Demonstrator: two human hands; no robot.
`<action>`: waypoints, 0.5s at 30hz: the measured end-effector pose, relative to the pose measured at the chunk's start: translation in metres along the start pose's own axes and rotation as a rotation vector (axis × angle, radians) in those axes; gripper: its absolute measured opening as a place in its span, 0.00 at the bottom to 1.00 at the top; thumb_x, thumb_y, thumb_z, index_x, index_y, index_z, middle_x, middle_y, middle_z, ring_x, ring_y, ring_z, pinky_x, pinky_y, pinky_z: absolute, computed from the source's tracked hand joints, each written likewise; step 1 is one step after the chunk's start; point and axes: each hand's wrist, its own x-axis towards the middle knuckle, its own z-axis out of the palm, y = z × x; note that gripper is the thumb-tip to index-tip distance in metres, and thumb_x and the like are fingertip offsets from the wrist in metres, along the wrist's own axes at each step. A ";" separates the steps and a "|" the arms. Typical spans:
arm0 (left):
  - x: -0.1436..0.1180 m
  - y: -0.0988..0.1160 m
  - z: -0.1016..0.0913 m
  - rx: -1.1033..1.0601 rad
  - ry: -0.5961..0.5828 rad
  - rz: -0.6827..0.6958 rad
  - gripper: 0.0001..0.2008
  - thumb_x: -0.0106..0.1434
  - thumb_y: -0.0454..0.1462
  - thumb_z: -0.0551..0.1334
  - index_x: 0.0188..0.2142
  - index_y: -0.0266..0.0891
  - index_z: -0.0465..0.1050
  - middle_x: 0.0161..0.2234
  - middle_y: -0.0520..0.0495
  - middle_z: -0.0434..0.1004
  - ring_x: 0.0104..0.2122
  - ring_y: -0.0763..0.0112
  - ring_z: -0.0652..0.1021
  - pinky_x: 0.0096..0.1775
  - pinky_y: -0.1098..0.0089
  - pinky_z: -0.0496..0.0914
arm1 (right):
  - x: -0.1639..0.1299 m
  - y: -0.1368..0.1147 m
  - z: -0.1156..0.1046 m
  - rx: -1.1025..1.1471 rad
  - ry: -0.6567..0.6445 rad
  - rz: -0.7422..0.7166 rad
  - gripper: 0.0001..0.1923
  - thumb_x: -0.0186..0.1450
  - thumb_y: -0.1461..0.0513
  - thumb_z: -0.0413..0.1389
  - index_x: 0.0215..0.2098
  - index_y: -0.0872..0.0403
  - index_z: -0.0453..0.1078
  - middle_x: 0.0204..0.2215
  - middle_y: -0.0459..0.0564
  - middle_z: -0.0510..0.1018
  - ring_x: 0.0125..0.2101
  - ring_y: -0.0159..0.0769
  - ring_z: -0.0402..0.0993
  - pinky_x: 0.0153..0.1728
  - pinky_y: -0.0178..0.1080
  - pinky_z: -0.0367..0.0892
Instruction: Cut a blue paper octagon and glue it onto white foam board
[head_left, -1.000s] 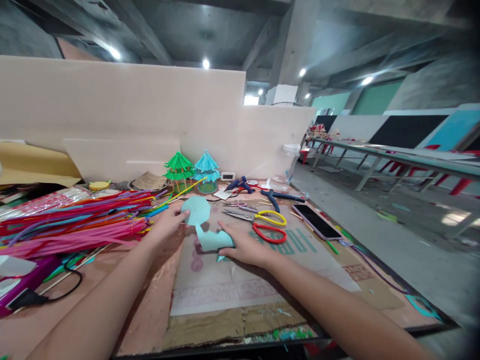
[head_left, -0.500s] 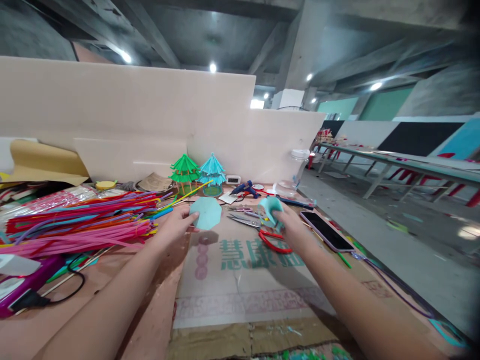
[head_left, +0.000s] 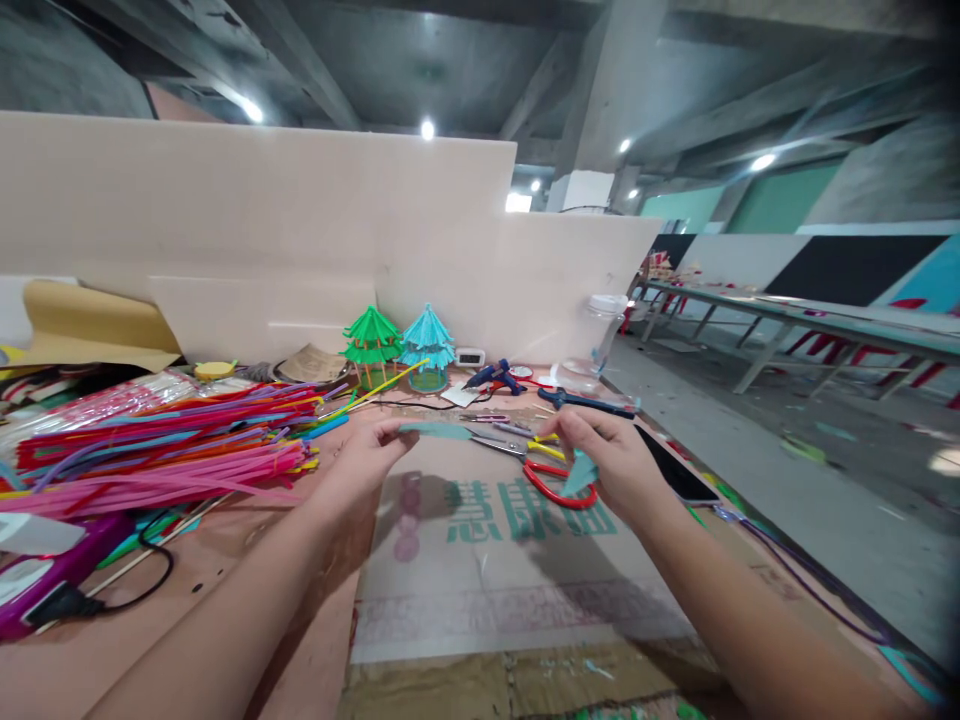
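Observation:
My left hand (head_left: 373, 452) pinches the edge of a flat teal paper octagon (head_left: 441, 430), which is tilted almost edge-on. In my right hand (head_left: 611, 455) is a second teal paper piece (head_left: 580, 472), held by the fingers and hanging below them, partly hidden. Just under it lie red-handled scissors (head_left: 501, 445), open, on the printed cardboard sheet (head_left: 427, 600). A yellow strip (head_left: 546, 450) shows beside my right fingers; whether they touch it I cannot tell.
Bundled pipe cleaners (head_left: 172, 440) and a purple power strip (head_left: 67, 590) fill the left side. Green (head_left: 371, 345) and blue (head_left: 427, 340) pagoda models stand at the back, near a glue gun (head_left: 499, 376). A phone (head_left: 679, 475) lies right, near the table edge; a clear jar (head_left: 600, 335) stands behind.
The octagon in my left hand has tipped from facing me to nearly edge-on. My right hand has moved slightly right and turned, and its paper now hangs lower, over the scissor handles.

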 end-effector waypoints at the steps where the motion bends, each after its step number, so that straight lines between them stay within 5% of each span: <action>1: -0.001 0.002 0.000 -0.009 -0.019 -0.006 0.16 0.69 0.42 0.64 0.53 0.37 0.72 0.52 0.42 0.75 0.48 0.58 0.78 0.48 0.54 0.75 | 0.000 0.000 -0.001 0.006 0.026 0.014 0.26 0.68 0.45 0.55 0.22 0.55 0.72 0.19 0.45 0.68 0.21 0.31 0.62 0.22 0.34 0.58; 4: -0.002 0.004 0.000 -0.048 -0.035 -0.030 0.16 0.70 0.42 0.63 0.54 0.37 0.71 0.51 0.42 0.75 0.46 0.60 0.79 0.45 0.55 0.76 | 0.003 0.000 -0.001 0.045 0.101 0.112 0.27 0.67 0.42 0.54 0.22 0.54 0.68 0.17 0.41 0.61 0.17 0.27 0.56 0.18 0.33 0.54; 9: 0.002 0.004 -0.006 -0.100 -0.019 -0.057 0.17 0.70 0.42 0.63 0.55 0.38 0.71 0.52 0.42 0.75 0.45 0.60 0.79 0.45 0.56 0.77 | 0.012 0.010 0.010 0.131 -0.005 0.199 0.22 0.63 0.46 0.59 0.46 0.52 0.74 0.25 0.44 0.74 0.19 0.32 0.68 0.21 0.35 0.66; 12: 0.005 0.003 -0.009 -0.125 -0.019 -0.085 0.17 0.70 0.42 0.63 0.54 0.38 0.71 0.52 0.42 0.75 0.45 0.60 0.79 0.45 0.56 0.76 | 0.013 0.020 0.014 0.142 -0.052 0.216 0.21 0.62 0.45 0.60 0.42 0.54 0.74 0.20 0.43 0.71 0.14 0.29 0.61 0.15 0.32 0.57; 15: 0.006 0.003 -0.011 -0.145 -0.020 -0.123 0.17 0.70 0.43 0.63 0.54 0.38 0.71 0.51 0.42 0.75 0.45 0.61 0.79 0.45 0.56 0.76 | 0.013 0.024 0.012 0.158 -0.076 0.189 0.26 0.66 0.41 0.54 0.33 0.55 0.72 0.13 0.36 0.55 0.13 0.25 0.47 0.15 0.31 0.44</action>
